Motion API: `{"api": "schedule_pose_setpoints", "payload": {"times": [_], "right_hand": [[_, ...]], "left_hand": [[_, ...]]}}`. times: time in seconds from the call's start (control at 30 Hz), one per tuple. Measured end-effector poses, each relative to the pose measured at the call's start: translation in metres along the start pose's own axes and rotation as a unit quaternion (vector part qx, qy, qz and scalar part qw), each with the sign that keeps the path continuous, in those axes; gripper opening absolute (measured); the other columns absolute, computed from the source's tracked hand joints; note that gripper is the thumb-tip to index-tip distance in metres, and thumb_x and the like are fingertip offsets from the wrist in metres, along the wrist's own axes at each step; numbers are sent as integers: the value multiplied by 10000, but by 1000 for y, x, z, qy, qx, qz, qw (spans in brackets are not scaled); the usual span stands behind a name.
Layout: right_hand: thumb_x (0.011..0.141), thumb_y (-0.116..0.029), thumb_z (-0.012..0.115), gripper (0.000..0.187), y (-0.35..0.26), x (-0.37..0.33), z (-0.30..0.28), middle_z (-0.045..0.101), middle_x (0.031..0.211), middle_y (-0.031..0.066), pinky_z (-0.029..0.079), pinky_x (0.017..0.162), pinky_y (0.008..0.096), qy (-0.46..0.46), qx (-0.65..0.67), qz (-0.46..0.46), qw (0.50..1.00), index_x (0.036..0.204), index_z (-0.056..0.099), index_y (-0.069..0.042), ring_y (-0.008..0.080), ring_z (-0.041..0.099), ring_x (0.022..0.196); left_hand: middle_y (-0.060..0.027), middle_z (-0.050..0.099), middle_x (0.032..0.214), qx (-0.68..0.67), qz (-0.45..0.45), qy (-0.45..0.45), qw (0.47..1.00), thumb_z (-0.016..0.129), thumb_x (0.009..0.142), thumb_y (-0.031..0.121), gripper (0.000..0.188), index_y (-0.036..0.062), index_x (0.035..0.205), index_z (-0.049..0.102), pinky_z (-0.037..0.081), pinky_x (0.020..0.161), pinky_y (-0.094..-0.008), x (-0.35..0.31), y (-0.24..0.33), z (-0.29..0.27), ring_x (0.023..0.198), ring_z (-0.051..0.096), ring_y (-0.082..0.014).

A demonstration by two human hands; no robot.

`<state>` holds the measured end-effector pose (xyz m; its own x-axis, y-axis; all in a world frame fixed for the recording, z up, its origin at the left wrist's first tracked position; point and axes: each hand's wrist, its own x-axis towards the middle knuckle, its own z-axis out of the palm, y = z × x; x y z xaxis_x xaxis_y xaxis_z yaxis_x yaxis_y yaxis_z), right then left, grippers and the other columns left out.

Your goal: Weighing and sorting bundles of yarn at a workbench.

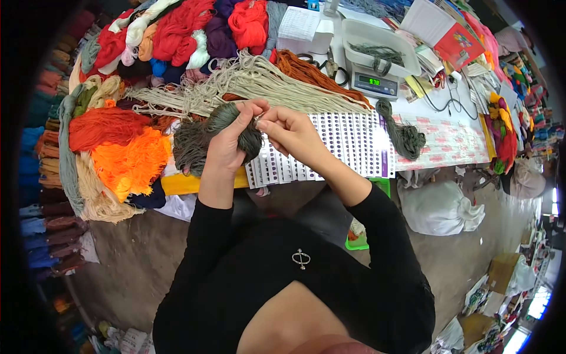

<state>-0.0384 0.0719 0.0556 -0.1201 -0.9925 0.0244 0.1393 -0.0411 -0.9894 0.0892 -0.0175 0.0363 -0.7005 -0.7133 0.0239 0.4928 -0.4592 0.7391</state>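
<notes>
My left hand (227,144) is closed around a grey-green yarn skein (221,120), its thumb and fingertips meeting at the top. The skein's looser part spreads over the table's edge to the left of that wrist. Close against those fingertips, my right hand (290,131) is pinched. What lies between its fingertips is too small to make out, though a pale bit shows there. Under the hands lie white cards (339,147) with rows of small dark dots. A second dark green skein (407,138) rests right of the cards.
Long pale yarn strands (230,85) stretch behind my hands. Orange yarn (130,162) and red yarn (259,26) are heaped left and back. A digital scale (374,85) carries a clear plastic tub (407,38) with green yarn. Scissors (341,75) lie beside it. A white sack (439,206) sits on the floor.
</notes>
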Motion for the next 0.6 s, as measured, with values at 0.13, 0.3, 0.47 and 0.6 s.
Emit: {"api": "schedule_pose_setpoints", "payload": {"times": [0.13,0.3,0.47,0.6], "right_hand": [[877,-187,559,171,2,-1,1,460,515,-29,271,376,180,6,0,6,1000,846,549,-19,22,373,391],[871,-185,567,171,3,-4,-2,447,515,-37,269,379,182,-2,7,20,1000,861,552,-15,20,365,397],[827,-178,607,166,11,-11,-20,487,548,-12,336,459,221,10,-173,-16,985,846,605,-13,46,407,499],[818,-168,602,150,7,-15,-30,511,564,28,356,468,244,7,-212,-36,977,865,623,-26,66,427,506]], "left_hand": [[-100,574,1021,58,18,14,998,577,857,166,175,-6,873,602,428,831,-294,-3,3,2,917,553,-175],[-87,580,991,92,29,8,995,574,861,169,173,-1,869,603,425,834,-290,-4,2,3,908,551,-164],[-58,575,918,202,70,-8,977,568,863,153,158,0,835,594,406,797,-256,-4,-2,1,855,539,-133],[-64,560,855,273,115,-11,955,589,843,127,130,4,803,582,403,728,-249,-5,-4,10,782,517,-136]]}}
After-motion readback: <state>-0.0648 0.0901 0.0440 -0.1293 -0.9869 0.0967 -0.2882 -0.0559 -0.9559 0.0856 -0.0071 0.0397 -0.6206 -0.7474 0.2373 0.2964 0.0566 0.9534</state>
